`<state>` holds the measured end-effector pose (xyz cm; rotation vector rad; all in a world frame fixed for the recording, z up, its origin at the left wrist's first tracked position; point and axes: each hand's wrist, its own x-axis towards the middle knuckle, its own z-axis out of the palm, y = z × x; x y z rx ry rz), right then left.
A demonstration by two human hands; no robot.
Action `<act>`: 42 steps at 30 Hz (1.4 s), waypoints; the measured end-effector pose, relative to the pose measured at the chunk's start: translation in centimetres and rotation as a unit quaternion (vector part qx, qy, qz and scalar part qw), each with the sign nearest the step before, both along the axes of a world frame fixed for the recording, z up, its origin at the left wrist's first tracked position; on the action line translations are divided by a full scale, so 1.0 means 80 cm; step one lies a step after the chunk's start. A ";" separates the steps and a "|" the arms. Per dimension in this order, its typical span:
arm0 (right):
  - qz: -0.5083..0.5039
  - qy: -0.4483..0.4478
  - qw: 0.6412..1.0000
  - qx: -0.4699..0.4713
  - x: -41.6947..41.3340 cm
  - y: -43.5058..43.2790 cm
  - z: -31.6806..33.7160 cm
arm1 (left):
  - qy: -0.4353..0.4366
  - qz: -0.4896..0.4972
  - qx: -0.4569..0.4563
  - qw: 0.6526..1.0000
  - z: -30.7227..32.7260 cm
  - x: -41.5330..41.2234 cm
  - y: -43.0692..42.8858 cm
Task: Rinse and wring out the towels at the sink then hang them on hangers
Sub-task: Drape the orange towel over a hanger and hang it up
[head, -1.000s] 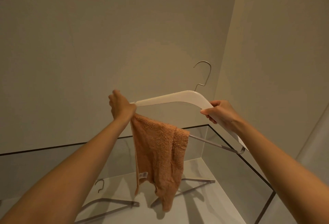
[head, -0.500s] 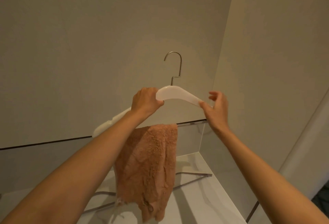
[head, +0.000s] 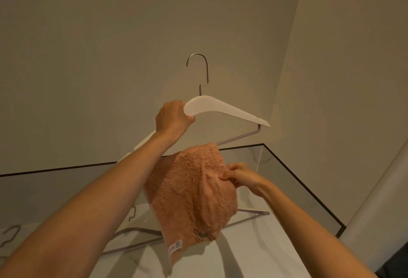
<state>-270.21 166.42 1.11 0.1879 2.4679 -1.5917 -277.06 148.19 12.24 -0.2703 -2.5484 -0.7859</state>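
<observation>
Two hands up, both busy; L hand (head: pixel 174 118) wrapped round the white hanger (head: pixel 225 110) just left of its metal hook (head: pixel 204 72), fingers curled tight on the shoulder; R hand (head: pixel 240 177) pinched a fold of the orange towel (head: pixel 194 193) at its right edge, thumb + fingers closed on the cloth; towel draped over the hanger's lower bar (head: pixel 238 139), hung down bunched, label (head: pixel 175 245) near the bottom corner; hanger held in air, tilted, in front of beige wall (head: pixel 110 57); below, white counter (head: pixel 254 255) w/ glass surround (head: pixel 298 185); spare hangers lay flat on it, one (head: pixel 254 212) behind the towel, another's hook (head: pixel 10 234) at far left, partly cut off.
</observation>
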 end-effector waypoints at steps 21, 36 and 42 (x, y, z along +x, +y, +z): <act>0.055 -0.219 0.954 -0.198 0.000 -0.017 0.010 | 0.007 -0.001 0.009 1.000 -0.019 0.002 -0.006; -0.106 0.295 0.893 0.322 -0.034 -0.043 0.081 | 0.015 -0.046 0.018 0.999 -0.031 0.017 0.005; -0.166 0.090 0.901 -0.391 -0.027 -0.019 0.101 | -0.002 -0.035 0.062 0.997 -0.039 0.017 -0.002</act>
